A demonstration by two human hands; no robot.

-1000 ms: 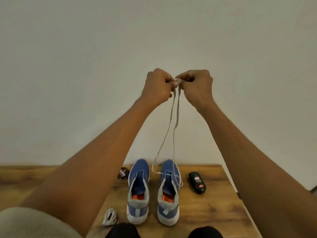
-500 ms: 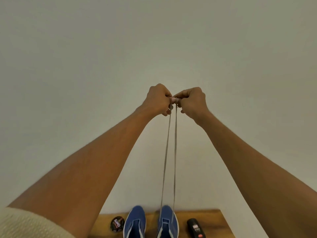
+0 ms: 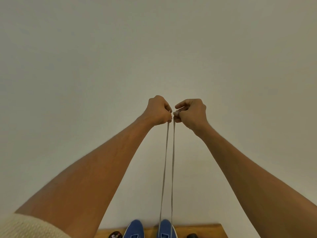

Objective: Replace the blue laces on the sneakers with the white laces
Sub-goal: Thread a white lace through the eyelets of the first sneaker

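Both my hands are raised in front of the wall, side by side. My left hand (image 3: pixel 158 110) pinches one end of a white lace (image 3: pixel 165 162) and my right hand (image 3: pixel 191 111) pinches the other end. The two strands run taut and nearly parallel down to the right blue sneaker (image 3: pixel 167 228) at the bottom edge. Beside it stands the left blue sneaker (image 3: pixel 134 228). Only the toes of both shoes show; the eyelets are cut off by the frame.
A wooden table (image 3: pixel 205 230) shows as a strip at the bottom, against a plain wall (image 3: pixel 154 48). A small dark round object (image 3: pixel 115 235) lies left of the shoes and a black device (image 3: pixel 192 235) lies right of them.
The view has tilted upward, so the table and shoes slid to the bottom edge. The lace went from slack to straight and taut, and my hands parted slightly.
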